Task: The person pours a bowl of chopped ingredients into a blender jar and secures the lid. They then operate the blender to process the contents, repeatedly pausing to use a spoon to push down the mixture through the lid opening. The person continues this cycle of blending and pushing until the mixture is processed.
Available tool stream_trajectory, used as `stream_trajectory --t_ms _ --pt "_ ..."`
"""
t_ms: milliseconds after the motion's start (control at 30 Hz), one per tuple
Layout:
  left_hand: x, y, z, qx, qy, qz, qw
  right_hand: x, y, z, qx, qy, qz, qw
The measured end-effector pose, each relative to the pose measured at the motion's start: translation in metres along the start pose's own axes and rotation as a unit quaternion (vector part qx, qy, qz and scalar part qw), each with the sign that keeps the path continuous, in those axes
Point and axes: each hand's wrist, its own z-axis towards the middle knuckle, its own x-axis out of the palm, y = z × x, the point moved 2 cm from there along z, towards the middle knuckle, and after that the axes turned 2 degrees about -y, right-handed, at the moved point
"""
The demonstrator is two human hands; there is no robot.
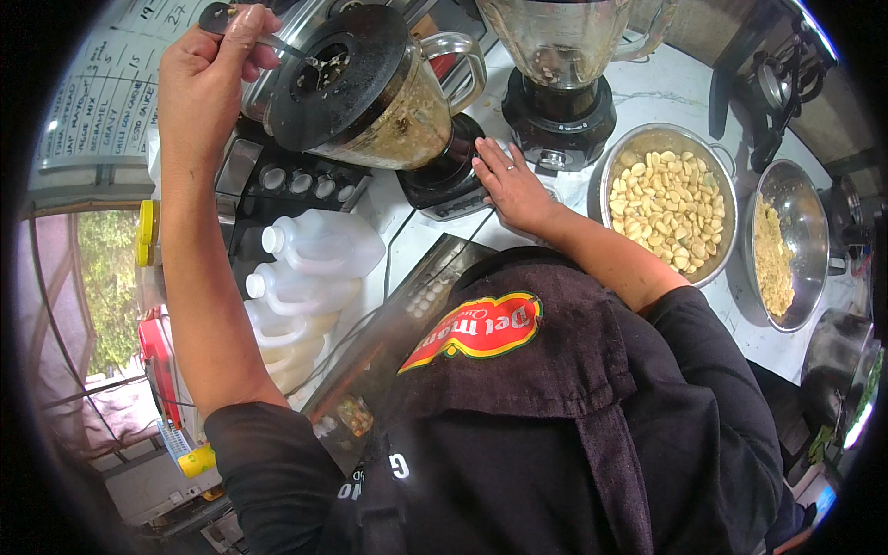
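My left hand (222,62), at the upper left, grips a slim spoon-like utensil (288,48). One dark, rounded end with food bits sticks out past the fingers; the other reaches the opening of the black blender lid (381,76). Under this lid, the blender's clear jar (409,128) holds a chunky tan-green mixture. My right hand (510,177) lies spread against the front of its black and silver base (444,187), holding nothing. A second blender (558,118), with residue in its jar, stands to the right. Beside it is a steel bowl (730,208) of peeled garlic cloves (666,201).
Further right, a steel bowl (805,215) holds yellowish minced food (773,260). Plastic jugs (326,243) stand left of the base, below a black appliance with knobs (298,182). Cables cross the worktop. Utensils (777,90) hang or lean at the upper right; a whiteboard with writing (90,104) is upper left.
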Motion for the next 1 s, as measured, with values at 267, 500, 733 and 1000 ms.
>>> stream_trajectory --t_ms 267,500,733,1000 --pt "0.001 -0.002 0.000 0.001 -0.003 -0.006 1.000 -0.002 0.001 0.000 0.004 0.008 -0.004 1.000" --pt "0.003 -0.009 0.001 -0.005 -0.007 -0.023 1.000 -0.007 0.002 -0.001 0.003 0.012 0.012 1.000" --pt "-0.010 0.025 0.018 -0.090 0.018 -0.105 0.990 -0.014 0.005 -0.001 -0.003 0.018 0.009 1.000" --pt "0.009 0.034 0.019 -0.130 0.123 -0.149 0.972 -0.015 0.004 -0.001 -0.009 0.006 0.008 1.000"
